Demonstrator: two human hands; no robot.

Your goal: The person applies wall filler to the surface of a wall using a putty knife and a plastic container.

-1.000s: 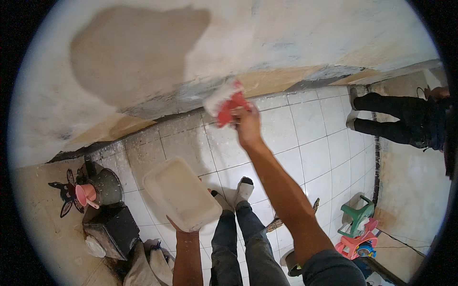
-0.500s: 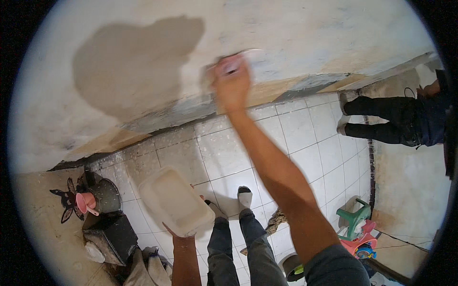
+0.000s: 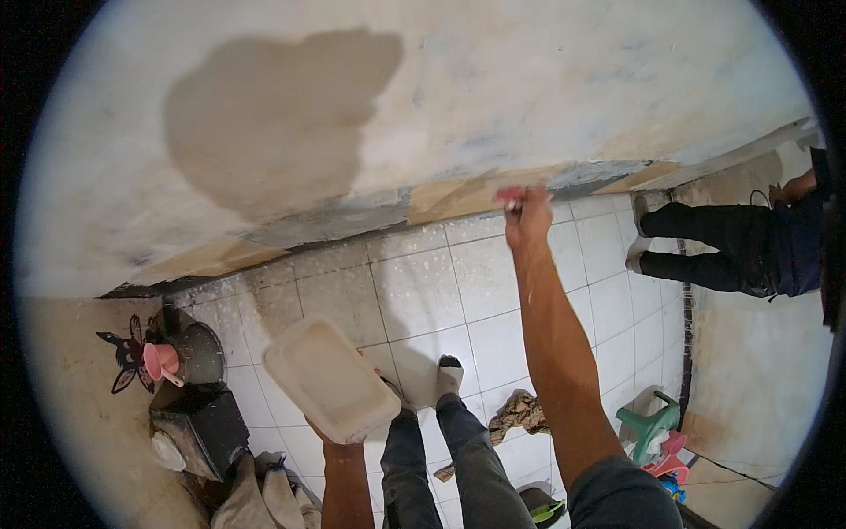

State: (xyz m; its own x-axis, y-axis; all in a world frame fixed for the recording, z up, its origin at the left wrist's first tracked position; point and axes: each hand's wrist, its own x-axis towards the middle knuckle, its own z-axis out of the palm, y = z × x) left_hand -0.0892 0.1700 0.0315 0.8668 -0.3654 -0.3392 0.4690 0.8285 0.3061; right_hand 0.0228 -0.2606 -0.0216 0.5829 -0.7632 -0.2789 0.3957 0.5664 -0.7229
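My left hand (image 3: 333,439) is closed on a whitish rectangular plastic tub (image 3: 377,421), held tilted over the floor; most of its fingers are hidden beneath. A pale smear coats the tub's inside. My right arm reaches far out, its hand (image 3: 531,220) closed round a small reddish-pink tool (image 3: 511,196). Motion blurs the tool, perhaps a putty scraper, and its blade cannot be made out. That hand is close to the foot of a patchy plastered wall (image 3: 493,88); contact cannot be told.
White floor tiles (image 3: 423,273) carry pale splatters. At left stand a black box (image 3: 220,432), a bucket (image 3: 204,353) and a pink dipper (image 3: 160,361). A crumpled cloth (image 3: 520,414) and green stool (image 3: 650,419) lie right. Another person (image 3: 731,225) stands far right.
My right hand has moved right and down, from the whitish wall surface to near its base. The tub stays in my left hand, nearly in place.
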